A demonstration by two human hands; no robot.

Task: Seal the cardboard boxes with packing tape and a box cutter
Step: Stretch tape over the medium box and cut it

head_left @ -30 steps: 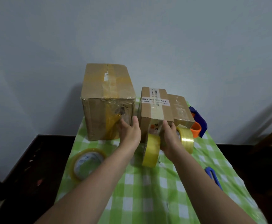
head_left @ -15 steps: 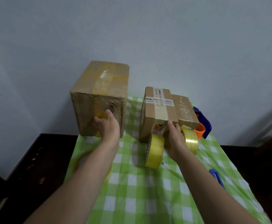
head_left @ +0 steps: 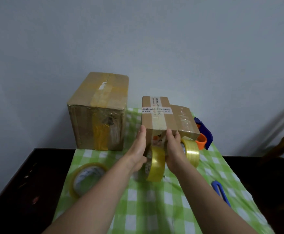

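1. Both hands are on the smaller cardboard box (head_left: 156, 117), the one with the white label strip and tape across its top. It sits mid-table on the green checked cloth (head_left: 154, 208), toward the back.
2. Left hand (head_left: 138, 149) lies flat against the box's left near edge, fingers held together and pointing up along the side – the fingertips reach about the top corner.
3. Right hand (head_left: 173, 149) grips the near face on the other side, fingers curled onto the box's front top edge. So the box's near end sits between the two palms.
4. A yellow tape roll (head_left: 156, 164) stands on edge right between the wrists, touching or just in front of the box's near face. Can't tell if either hand is actually holding it.
5. A second yellow roll (head_left: 191, 152) stands just right of the right hand, under a flatter box (head_left: 183, 120) that butts up against the first one.
6. The big taped box (head_left: 99, 112) stands well to the left, apart from both hands.
7. A third roll (head_left: 87, 178) lies flat at the cloth's left edge, beside the left forearm.
8. Blue box cutter (head_left: 220, 193) lies on the cloth to the right – nobody's touching it. A blue-and-orange tape dispenser (head_left: 203, 134) sits behind the small boxes.
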